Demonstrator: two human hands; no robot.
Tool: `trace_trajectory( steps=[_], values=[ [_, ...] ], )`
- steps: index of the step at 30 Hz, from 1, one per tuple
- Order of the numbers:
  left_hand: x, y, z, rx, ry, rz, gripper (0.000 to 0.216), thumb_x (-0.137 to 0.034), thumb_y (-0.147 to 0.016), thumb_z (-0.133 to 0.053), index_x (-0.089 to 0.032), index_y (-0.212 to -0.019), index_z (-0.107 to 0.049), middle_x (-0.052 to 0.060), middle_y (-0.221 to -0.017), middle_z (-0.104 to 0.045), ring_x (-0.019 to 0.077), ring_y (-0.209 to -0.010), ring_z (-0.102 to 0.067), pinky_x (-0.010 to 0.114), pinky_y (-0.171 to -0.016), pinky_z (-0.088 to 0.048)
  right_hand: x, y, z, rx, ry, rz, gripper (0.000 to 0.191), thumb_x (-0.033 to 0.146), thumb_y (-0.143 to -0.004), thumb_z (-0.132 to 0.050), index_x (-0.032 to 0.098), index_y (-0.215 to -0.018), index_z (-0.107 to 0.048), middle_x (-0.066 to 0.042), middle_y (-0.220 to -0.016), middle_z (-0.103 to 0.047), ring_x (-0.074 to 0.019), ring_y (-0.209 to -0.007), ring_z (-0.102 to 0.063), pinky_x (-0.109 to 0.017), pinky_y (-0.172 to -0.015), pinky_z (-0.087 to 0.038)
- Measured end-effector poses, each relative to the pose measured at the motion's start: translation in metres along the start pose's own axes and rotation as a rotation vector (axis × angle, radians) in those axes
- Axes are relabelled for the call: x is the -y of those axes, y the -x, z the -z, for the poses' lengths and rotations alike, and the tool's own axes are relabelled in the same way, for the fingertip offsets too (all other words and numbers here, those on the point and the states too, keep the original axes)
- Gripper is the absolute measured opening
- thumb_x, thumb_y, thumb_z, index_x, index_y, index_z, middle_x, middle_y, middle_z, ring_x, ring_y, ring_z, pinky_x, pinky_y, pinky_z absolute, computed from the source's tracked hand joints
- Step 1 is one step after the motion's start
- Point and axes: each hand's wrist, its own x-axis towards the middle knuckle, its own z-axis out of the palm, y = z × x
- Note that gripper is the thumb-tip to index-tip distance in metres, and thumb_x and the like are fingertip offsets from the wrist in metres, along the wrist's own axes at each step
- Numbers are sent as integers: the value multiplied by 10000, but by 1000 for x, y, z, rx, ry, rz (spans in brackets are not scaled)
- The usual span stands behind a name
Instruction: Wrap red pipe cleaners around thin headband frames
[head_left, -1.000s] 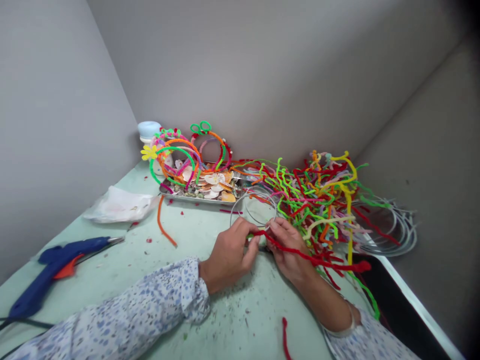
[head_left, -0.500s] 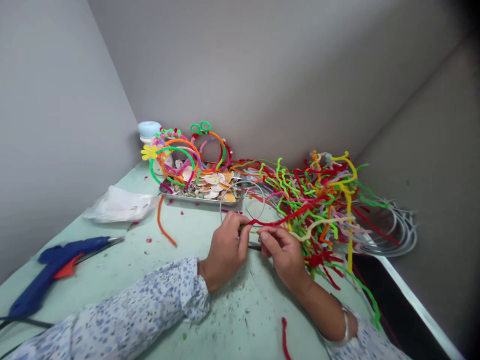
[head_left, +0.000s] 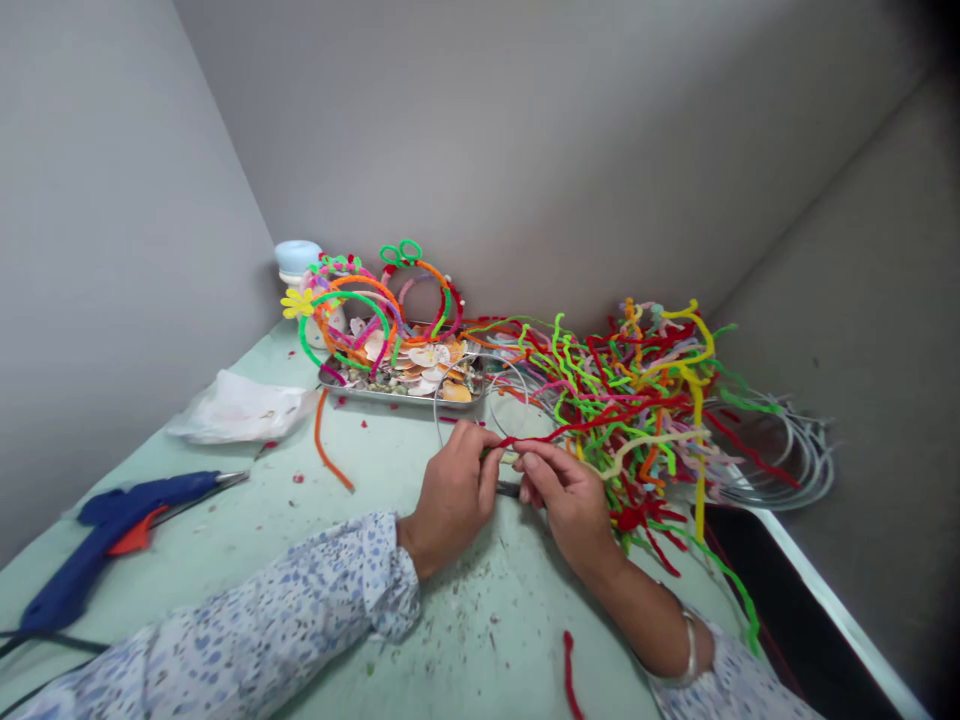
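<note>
My left hand (head_left: 456, 492) is closed in a pinch on one end of a red pipe cleaner (head_left: 585, 425). That red strand runs rightward above my right hand toward the heap. A cream pipe cleaner (head_left: 649, 442) passes behind my right hand (head_left: 574, 505), and its near end shows between the two hands. The right thumb and fingers are pinched together at the strands, close to the left fingertips. A thin grey wire hoop (head_left: 436, 405) rises just beyond my left hand. Under the fingers lies a small dark object (head_left: 508, 489), mostly hidden.
A pipe cleaner heap (head_left: 600, 380) and wire coils (head_left: 814, 470) lie right. A metal tray (head_left: 397, 398) holds shells and stones, with decorated hoops (head_left: 352, 290) standing at it. Left are a plastic bag (head_left: 240, 405) and a blue glue gun (head_left: 112, 530). A black tray (head_left: 795, 610) borders the table.
My right fingers have risen slightly onto the red pipe cleaner, close to my left fingertips. The wire hoop has shifted a little up and left. My left hand keeps its pinch.
</note>
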Motion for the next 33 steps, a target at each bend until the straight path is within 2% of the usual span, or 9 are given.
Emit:
trace_trajectory(
  steps=[10, 33],
  values=[
    [1, 1, 0, 77, -94, -64, 109, -178, -934, -430, -187, -953, -537, 39, -881, -543, 164, -821, -534, 277, -723, -443, 3, -4, -2, -23, -22, -105, 221, 413, -838, -617, 193, -822, -630, 44, -529, -547, -96, -460, -467, -204, -452, -382],
    [2, 1, 0, 152, -219, -107, 155, -178, -950, -386, -187, -934, -541, 41, -892, -547, 158, -790, -542, 264, -670, -439, 6, -6, -5, -98, 42, -170, 270, 436, -759, -684, 167, -779, -676, 6, -533, -631, -111, -430, -489, -232, -444, -412]
  ],
)
